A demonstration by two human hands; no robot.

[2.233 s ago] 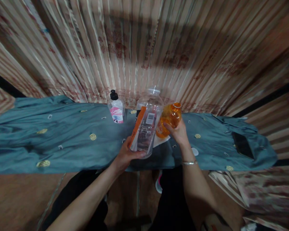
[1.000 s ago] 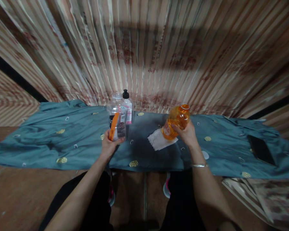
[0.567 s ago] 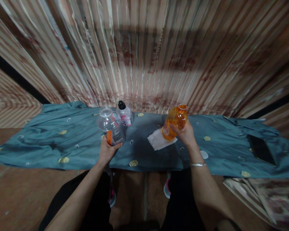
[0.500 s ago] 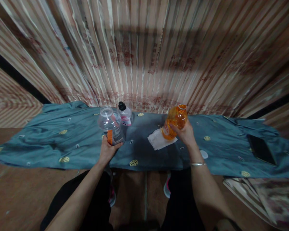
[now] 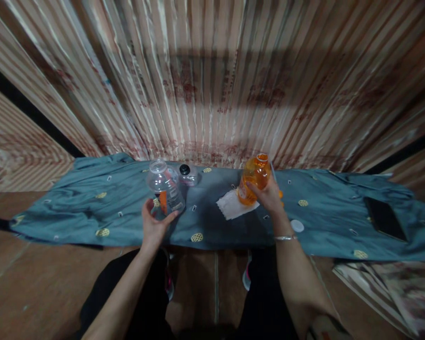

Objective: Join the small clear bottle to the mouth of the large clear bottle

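On the cloth-covered counter (image 5: 212,222) is an orange plastic bottle (image 5: 253,172), with its bottom on the top part of a white paper sheet (image 5: 235,208). Its long side runs up from the sheet, and its open mouth points up and leans a bit to the right. The right hand (image 5: 270,196) is clamped on this bottle from its right side. The thumb lies across the near face, and the other fingers are mostly hidden. That wrist wears a silver bracelet (image 5: 285,237), and the arm comes up from the lower right.

Farther left, a clear plastic bottle (image 5: 167,183) has its open mouth up, with its top leaning left and its bottom nearer the person. The left hand (image 5: 155,226) is just below it, palm up to its near side. Its grip is wide, with thumb and fingers apart by the bottle's bottom; I cannot tell if they touch it. Just behind this bottle is a small black-capped bottle (image 5: 189,177). A white round lid (image 5: 297,225) lies near the bracelet.
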